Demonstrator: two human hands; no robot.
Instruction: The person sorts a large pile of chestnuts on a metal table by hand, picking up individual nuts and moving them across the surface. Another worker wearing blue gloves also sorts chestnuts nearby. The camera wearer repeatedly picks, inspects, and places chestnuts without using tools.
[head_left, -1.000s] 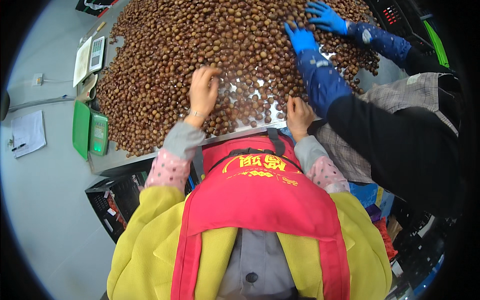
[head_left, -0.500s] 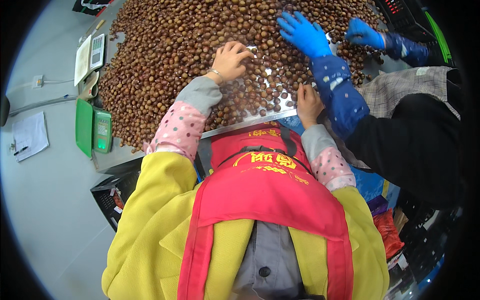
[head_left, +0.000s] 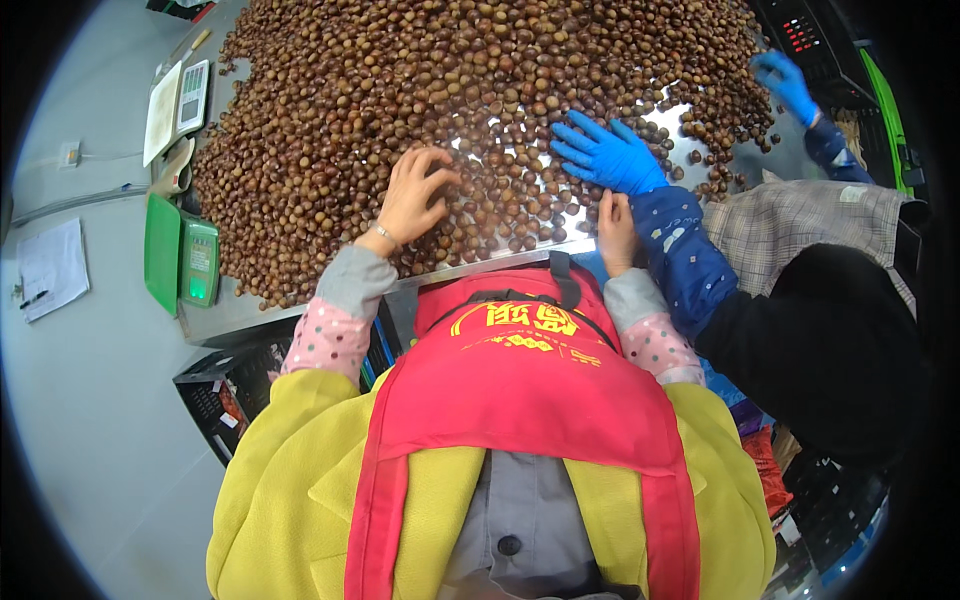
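Round brown nuts (head_left: 400,80), glossy with tan patches, lie in a broad heap on a metal table (head_left: 490,262). My left hand (head_left: 412,195) rests over the near part of the heap, fingers apart and slightly bent, touching nuts and holding none that I can see. At the table's near edge, my right hand (head_left: 617,235) has its fingers pressed together; whatever is between them is hidden. Nuts are scattered thinly between my hands, with bright metal showing through. Just beyond my right hand, a co-worker's blue-gloved hand (head_left: 612,155) lies spread on the nuts.
The co-worker's other gloved hand (head_left: 785,85) is by the heap's right side, near a black crate (head_left: 815,45). A green scale (head_left: 198,262) and a white scale (head_left: 192,98) stand at left. Another black crate (head_left: 215,405) is below the table's left corner.
My left hand has moved left and nearer to me, still over the nuts. The co-worker's near glove has come closer to my right hand; the other glove has moved off to the right.
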